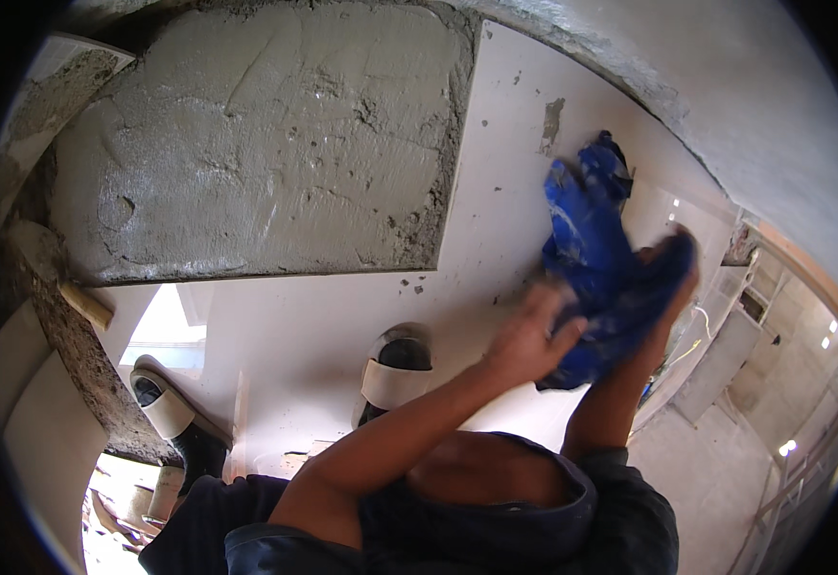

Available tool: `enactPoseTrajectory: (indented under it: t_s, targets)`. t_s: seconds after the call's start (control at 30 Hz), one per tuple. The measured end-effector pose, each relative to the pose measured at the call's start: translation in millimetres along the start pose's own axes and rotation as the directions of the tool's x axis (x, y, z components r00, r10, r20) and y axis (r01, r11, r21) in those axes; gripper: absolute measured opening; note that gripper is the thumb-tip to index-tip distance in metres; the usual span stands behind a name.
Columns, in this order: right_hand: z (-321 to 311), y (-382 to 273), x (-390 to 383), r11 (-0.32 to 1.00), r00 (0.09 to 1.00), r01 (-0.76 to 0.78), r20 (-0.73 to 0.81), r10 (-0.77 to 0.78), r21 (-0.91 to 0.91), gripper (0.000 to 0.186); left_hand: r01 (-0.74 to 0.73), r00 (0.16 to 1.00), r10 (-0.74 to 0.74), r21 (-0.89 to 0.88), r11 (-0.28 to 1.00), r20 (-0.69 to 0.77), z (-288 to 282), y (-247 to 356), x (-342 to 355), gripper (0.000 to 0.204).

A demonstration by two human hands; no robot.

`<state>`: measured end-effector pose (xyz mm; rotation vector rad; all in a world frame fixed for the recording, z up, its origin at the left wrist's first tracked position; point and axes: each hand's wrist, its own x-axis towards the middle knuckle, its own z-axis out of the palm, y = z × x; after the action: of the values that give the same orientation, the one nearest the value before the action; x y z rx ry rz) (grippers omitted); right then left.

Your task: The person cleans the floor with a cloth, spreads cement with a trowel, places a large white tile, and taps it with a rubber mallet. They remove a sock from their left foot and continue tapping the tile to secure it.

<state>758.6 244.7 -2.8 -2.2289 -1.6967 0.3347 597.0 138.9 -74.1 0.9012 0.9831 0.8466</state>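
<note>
My right hand (673,264) is closed on a crumpled blue cloth (592,240), stained with pale grey smears, over the glossy white tile (491,192) at the right. My left hand (534,335) is at the cloth's lower left side, thumb apart; its fingers are smeared by motion, so their grip is unclear. Left of the tile lies a broad patch of wet grey mortar (266,144), with white tile along its lower edge. A tool's wooden handle (88,307) rests by the mortar's lower left corner.
My sandalled feet (395,374) stand on the white tiles. A rough grey wall (707,86) curves along the top right. At the far right is a lower concrete floor (687,489) with boards and a cable. Pale slabs (55,422) sit at the left.
</note>
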Motion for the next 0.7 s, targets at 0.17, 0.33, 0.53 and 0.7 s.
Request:
enactPoseTrajectory:
  t_s: [0.17, 0.33, 0.53, 0.7]
  targets:
    - [108.4, -30.7, -15.9, 0.963, 0.871, 0.049, 0.46, -0.171, 0.264, 0.016, 0.224, 0.956, -0.282, -0.417, 0.881, -0.084, -28.2, -51.1, 27.1, 0.081]
    - [176.6, -61.0, -28.3, 0.993, 0.896, 0.098, 0.428, -0.119, 0.07, 0.024, 0.342, 0.888, -0.457, -0.584, 0.737, -0.057, -39.4, -62.5, 22.5, 0.09]
    - [193.4, -79.8, -22.2, 0.984, 0.92, 0.143, 0.381, -0.091, -0.11, 0.023, 0.287, 0.896, -0.43, -0.588, 0.756, -0.116, -48.2, -53.1, 26.9, 0.091]
    - [218.2, -94.4, 27.3, 0.984, 0.977, 0.176, 0.129, -0.17, -0.037, 0.026, 0.371, 0.897, -0.441, -0.609, 0.701, 0.038, -69.2, -58.6, 50.5, 0.083]
